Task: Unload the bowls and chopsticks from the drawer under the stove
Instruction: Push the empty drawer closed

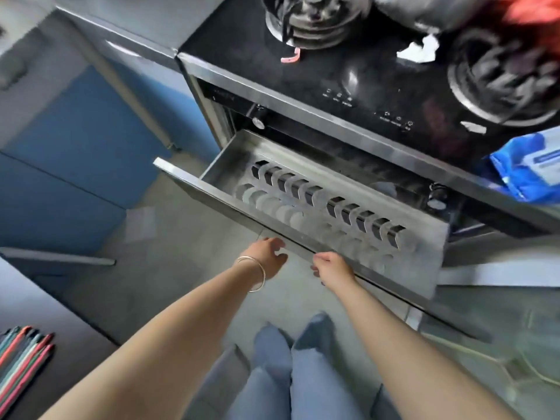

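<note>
We see a silver-grey steel drawer (303, 207) whose rack shows two rows of repeating curved slots with dark openings. The stove (348, 86) top is glossy black with white control markings. The cabinet (75, 140) panels are blue. The chopsticks (24, 356) are red, teal and grey. The packet (527, 168) is blue and white.
</note>
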